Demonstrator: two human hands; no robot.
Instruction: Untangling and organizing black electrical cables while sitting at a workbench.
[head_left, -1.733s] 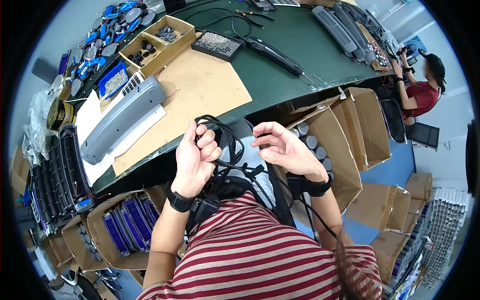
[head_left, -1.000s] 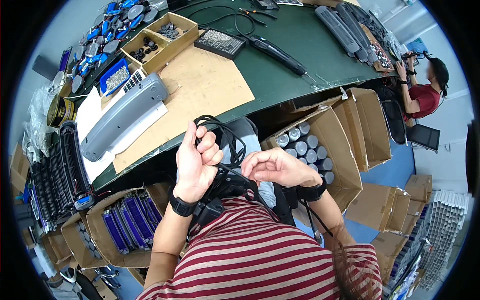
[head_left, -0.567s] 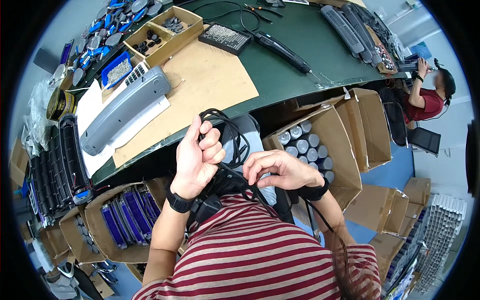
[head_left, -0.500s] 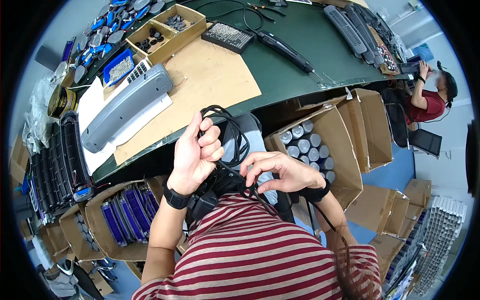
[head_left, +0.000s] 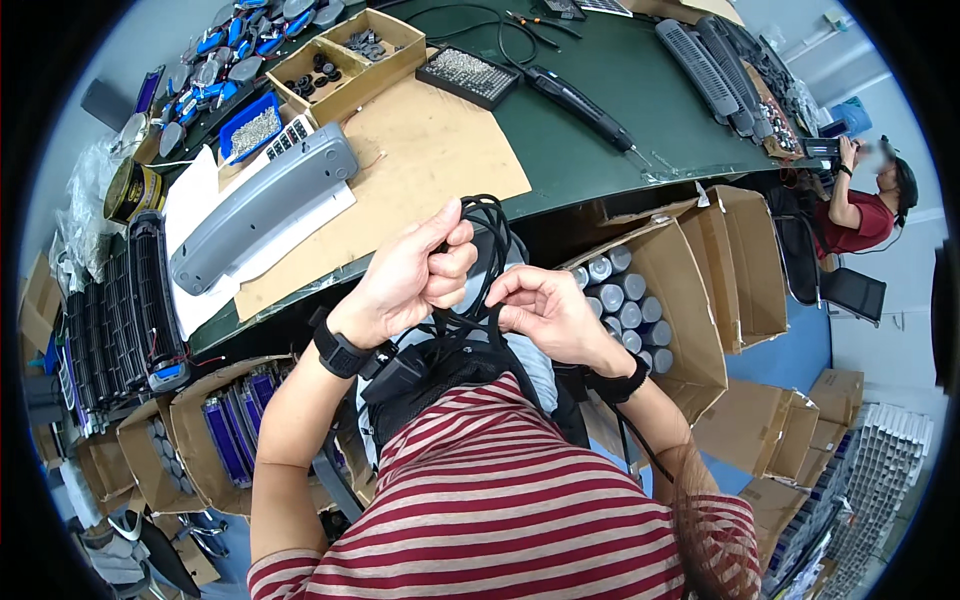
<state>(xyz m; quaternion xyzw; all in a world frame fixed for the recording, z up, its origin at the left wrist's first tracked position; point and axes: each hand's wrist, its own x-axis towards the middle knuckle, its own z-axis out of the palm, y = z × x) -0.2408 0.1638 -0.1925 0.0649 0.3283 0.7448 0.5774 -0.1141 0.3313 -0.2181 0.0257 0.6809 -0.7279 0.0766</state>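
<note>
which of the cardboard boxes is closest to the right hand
The open cardboard box holding grey cylinders, just right of the right hand; the other boxes show farther from it.

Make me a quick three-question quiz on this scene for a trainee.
1. Which hand is closed like a fist on the looped black cable?
2. True or false: the curved grey panel overlaps white paper.
3. Where do the grey-topped cylinders stand? A) blue tray B) cardboard box C) yellowish divided box

Key:
1. The left hand; the right hand pinches a strand.
2. True.
3. B, the cardboard box.
</note>
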